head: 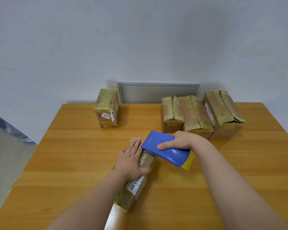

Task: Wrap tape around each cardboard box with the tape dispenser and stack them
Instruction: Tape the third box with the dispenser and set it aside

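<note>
A long cardboard box (pixel 136 190) with a barcode label and yellowish tape lies lengthwise in the middle of the wooden table (pixel 73 155). My left hand (pixel 131 159) lies flat on its top, fingers straight, thumb along the right side. My right hand (pixel 179 140) grips a blue tape dispenser (pixel 166 149) with a yellow tape roll, its front edge pressed on the box's far end beside my left fingers. A strip of clear tape shows at the box's far end.
A taped box (pixel 107 107) stands upright at the back left of the table. Three taped boxes (pixel 201 113) lie side by side at the back right. A grey wall panel (pixel 158 92) sits behind the table. A pale surface (pixel 5 146) borders the left side.
</note>
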